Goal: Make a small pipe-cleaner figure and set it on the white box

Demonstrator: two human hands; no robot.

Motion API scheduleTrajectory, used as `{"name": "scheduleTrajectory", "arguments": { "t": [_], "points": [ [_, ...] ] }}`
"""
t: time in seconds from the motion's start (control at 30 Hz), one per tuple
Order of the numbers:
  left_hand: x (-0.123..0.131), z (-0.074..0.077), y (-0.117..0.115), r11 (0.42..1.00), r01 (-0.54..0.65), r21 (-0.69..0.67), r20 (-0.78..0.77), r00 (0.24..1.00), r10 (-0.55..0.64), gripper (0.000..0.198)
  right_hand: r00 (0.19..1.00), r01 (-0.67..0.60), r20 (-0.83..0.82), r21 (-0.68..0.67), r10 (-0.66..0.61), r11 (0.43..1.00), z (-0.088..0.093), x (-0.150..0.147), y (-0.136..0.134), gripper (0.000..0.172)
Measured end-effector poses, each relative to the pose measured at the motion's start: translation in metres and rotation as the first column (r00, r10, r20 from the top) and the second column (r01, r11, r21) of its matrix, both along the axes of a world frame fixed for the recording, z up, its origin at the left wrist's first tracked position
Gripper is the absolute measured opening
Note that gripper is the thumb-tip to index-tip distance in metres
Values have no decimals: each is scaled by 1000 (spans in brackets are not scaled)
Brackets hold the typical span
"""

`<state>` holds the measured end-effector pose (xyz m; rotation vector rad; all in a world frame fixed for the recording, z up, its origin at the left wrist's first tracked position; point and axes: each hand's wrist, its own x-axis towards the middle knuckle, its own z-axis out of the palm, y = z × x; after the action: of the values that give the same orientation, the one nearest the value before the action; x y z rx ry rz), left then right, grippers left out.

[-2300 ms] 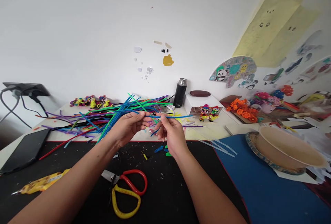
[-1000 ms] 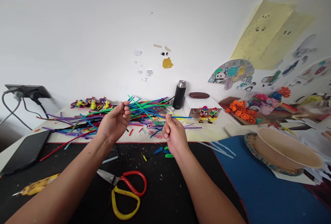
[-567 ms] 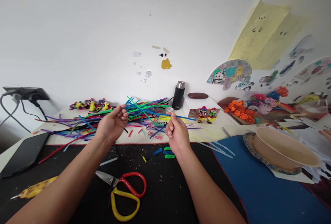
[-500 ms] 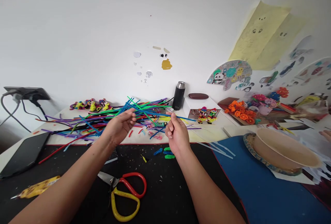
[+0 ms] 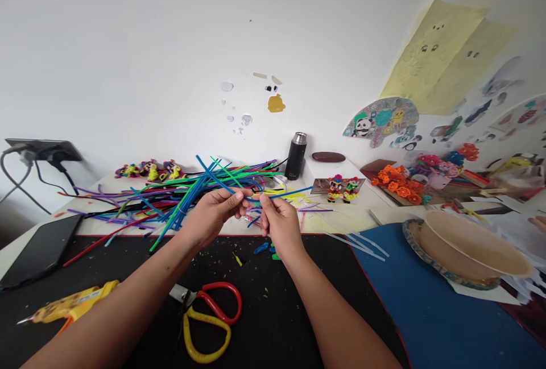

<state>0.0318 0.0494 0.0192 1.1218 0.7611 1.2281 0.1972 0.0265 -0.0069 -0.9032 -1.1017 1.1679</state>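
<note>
Pinched between both hands is a blue pipe cleaner (image 5: 296,192), its right end sticking out past my right hand. My left hand (image 5: 215,212) has thumb and fingers closed on it, and my right hand (image 5: 279,224) grips it a short way to the right. Behind and left of the hands lies a heap of pipe cleaners (image 5: 183,201) in many colours, mostly blue and green in front. Below, on the black mat (image 5: 273,312), are short folded blue and green pieces (image 5: 261,248), partly hidden by my right hand, and scissors (image 5: 213,318) with red and yellow handles.
A yellow glue gun (image 5: 72,303) lies by my left forearm, near a dark tablet (image 5: 38,249). Against the wall stand a black flask (image 5: 296,158) and small pipe cleaner figures (image 5: 343,189). At right, clear glue sticks (image 5: 360,245) lie near a beige bowl (image 5: 473,244).
My hands have come closer together and now hold a blue pipe cleaner between them. The left hand moved right and slightly down. More of the glue gun shows.
</note>
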Motion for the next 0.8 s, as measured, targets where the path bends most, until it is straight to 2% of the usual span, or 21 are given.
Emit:
{"name": "scheduleTrajectory", "arguments": {
  "t": [0.13, 0.37, 0.5, 0.8],
  "points": [
    [0, -1, -1, 1000, 8, 8, -56, 998, -7, 30, 999, 2, 36, 5, -2, 1000, 1, 0, -1, 49],
    [5, -2, -3, 994, 85, -70, 4, 996, -85, 35, 999, 4, -45, -37, -6, 999, 2, -2, -1, 49],
    [8, -4, -4, 994, 89, -60, -23, 996, -91, 35, 997, 9, -76, -45, -12, 999, 0, -2, 1, 50],
    [-24, 14, 11, 999, -21, -31, -54, 998, 19, 36, 986, -119, 123, 36, 114, 992, -1, -3, -4, 48]
  ]
}}
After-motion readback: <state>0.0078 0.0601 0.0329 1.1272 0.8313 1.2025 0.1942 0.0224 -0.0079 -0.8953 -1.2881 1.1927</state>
